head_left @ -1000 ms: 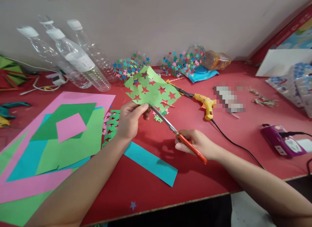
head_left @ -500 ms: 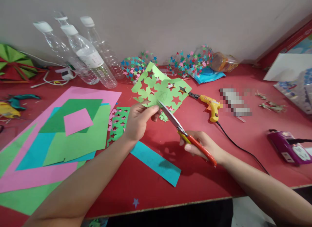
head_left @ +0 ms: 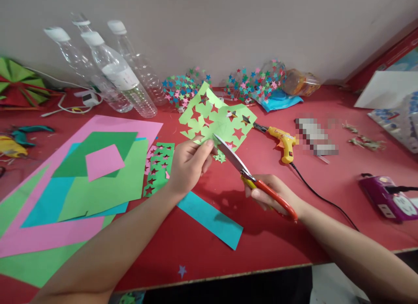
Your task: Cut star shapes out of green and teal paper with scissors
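My left hand (head_left: 192,164) pinches the lower left edge of a light green paper sheet (head_left: 222,121) with several star-shaped holes. My right hand (head_left: 272,193) grips red and yellow scissors (head_left: 233,158) by the handles. Their blades look nearly together, and the tips touch or overlap the green sheet just right of my left thumb. A few small green stars (head_left: 220,157) lie on the red table (head_left: 261,247) below the sheet. To the left, a dark green strip with star holes (head_left: 160,164) lies beside my left wrist, and a blue paper strip (head_left: 212,221) lies between my forearms.
Coloured paper sheets (head_left: 107,199) are stacked at left, with plastic bottles (head_left: 120,77) behind. Star-covered shapes (head_left: 257,84) stand by the wall. A yellow glue gun (head_left: 283,143) and its cord lie right of the sheet; a purple power box (head_left: 388,197) sits far right.
My right hand and the scissors have shifted slightly right and down. The green sheet has moved a little right and turned slightly, and my left hand has moved slightly with it.
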The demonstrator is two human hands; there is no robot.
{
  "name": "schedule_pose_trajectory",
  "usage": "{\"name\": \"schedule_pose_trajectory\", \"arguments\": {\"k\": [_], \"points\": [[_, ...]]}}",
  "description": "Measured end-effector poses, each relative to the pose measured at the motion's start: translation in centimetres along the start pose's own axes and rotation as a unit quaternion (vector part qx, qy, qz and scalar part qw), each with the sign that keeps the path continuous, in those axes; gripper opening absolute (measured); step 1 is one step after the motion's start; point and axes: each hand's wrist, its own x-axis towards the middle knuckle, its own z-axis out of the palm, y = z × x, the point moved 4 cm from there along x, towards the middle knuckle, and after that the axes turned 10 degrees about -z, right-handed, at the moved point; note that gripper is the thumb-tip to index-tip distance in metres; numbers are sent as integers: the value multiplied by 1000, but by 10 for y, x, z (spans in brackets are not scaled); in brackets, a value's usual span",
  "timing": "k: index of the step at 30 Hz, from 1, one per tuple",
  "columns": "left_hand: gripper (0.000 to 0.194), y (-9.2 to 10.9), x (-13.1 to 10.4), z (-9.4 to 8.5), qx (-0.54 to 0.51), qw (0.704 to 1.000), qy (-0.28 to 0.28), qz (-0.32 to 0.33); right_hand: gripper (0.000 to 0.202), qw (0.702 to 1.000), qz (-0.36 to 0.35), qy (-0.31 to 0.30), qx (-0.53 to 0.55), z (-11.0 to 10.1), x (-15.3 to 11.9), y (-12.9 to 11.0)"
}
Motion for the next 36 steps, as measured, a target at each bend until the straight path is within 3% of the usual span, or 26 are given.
{"name": "schedule_pose_trajectory", "arguments": {"k": [5,13,36], "points": [[33,2,-6,4,-22,1000,-8,-4,61,1000,-3,13,-4,3,-1,-3],[28,-17,-7,19,-115,993,-14,-31,54,998,8,49,31,21,-5,-1],[29,-19,-9,23,-128,990,-22,-61,54,996,41,77,9,23,-8,2]]}}
